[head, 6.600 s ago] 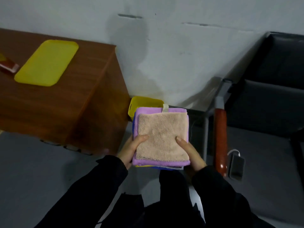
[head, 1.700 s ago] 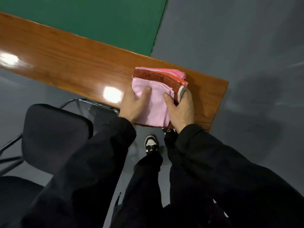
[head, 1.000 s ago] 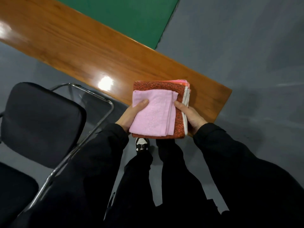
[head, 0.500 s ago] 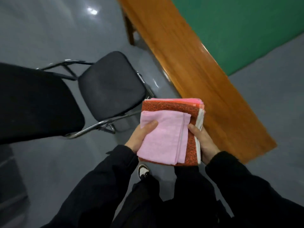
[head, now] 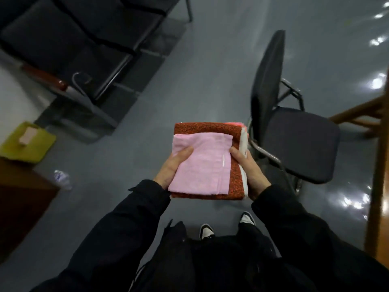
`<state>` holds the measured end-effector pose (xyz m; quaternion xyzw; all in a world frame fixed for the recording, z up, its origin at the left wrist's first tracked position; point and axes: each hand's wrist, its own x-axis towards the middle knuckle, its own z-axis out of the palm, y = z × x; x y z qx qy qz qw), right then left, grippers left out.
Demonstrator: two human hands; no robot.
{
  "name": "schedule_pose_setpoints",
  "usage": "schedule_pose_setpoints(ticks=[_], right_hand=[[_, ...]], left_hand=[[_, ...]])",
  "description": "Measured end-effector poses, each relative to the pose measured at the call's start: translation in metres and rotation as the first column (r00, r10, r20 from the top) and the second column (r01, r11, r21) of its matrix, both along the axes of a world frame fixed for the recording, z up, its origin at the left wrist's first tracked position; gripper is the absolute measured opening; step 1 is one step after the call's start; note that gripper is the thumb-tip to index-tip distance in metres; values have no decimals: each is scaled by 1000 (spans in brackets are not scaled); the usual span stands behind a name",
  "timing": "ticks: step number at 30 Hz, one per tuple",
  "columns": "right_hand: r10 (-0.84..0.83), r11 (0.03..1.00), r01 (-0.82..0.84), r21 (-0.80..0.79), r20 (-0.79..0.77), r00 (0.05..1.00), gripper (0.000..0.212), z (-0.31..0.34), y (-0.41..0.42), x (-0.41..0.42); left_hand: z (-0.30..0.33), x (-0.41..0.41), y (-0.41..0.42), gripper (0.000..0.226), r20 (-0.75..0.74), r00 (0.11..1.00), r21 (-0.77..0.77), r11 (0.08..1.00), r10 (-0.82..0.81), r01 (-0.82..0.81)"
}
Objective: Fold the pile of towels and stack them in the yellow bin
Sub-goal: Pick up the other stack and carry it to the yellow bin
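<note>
The folded towel stack sits between both hands: left hand and right hand grip its sides, thumbs on top, fingers hidden underneath.

Blurred yellow bin at left edge; lower towels mostly hidden.

Grey glossy floor carries a black chair, dark bench seats, yellow bin far left, crumpled wrapper near brown table.
</note>
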<state>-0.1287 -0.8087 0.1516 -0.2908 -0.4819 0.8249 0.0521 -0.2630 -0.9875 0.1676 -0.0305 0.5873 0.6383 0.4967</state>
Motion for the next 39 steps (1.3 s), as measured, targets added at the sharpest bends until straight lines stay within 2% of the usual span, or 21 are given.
schedule_pose_setpoints(ticks=[2,5,8,11,14,19,21,23,24,27,28,31,32,35,39], right_hand=[[99,995,-99,-6,22,995,55,9,-37,-49],[263,965,-263,-17,42,964,54,12,-91,-121],[420,907,-420,-17,62,905,54,11,-142,-192],[548,836,-549,-9,87,832,67,6,-191,-266],[648,760,-650,-22,108,754,74,-5,-233,-349],[799,592,-806,-29,152,582,97,1,-314,-493],[850,515,-857,-23,141,507,92,5,-356,-547],[886,449,-893,-16,134,443,78,5,-401,-599],[901,420,-908,-15,128,414,79,4,-423,-624],[943,320,-947,-36,111,315,103,-8,-489,-701],[949,299,-954,-26,110,294,101,-13,-512,-727],[946,299,-953,41,119,302,70,-30,-582,-810],[941,309,-950,55,130,314,66,-34,-603,-836],[938,300,-950,82,153,310,67,-37,-659,-908],[935,295,-953,65,184,302,70,-34,-719,-1002]], left_hand=[[4,-30,-51,64,-25,994,-6,994,111,-111],[7,-69,-120,63,-42,963,-32,963,268,-269],[6,-110,-183,64,-70,911,-60,910,406,-410],[-1,-161,-239,63,-83,861,-71,859,502,-508],[-14,-226,-285,59,-54,807,-54,806,587,-590],[-27,-317,-369,73,-16,656,-58,654,755,-754],[-29,-348,-406,79,-8,592,-74,590,806,-804],[-28,-383,-444,83,-20,517,-90,514,856,-853],[-30,-403,-463,80,-34,492,-85,488,870,-869],[-41,-467,-523,61,-86,453,-74,448,887,-891],[-48,-491,-544,57,-90,440,-65,436,893,-898],[-71,-570,-609,57,-130,426,-56,422,895,-905],[-75,-598,-630,61,-133,428,-53,425,894,-904],[-81,-671,-685,75,-108,423,-97,413,900,-905],[-66,-766,-735,47,-60,436,-46,434,898,-900]])
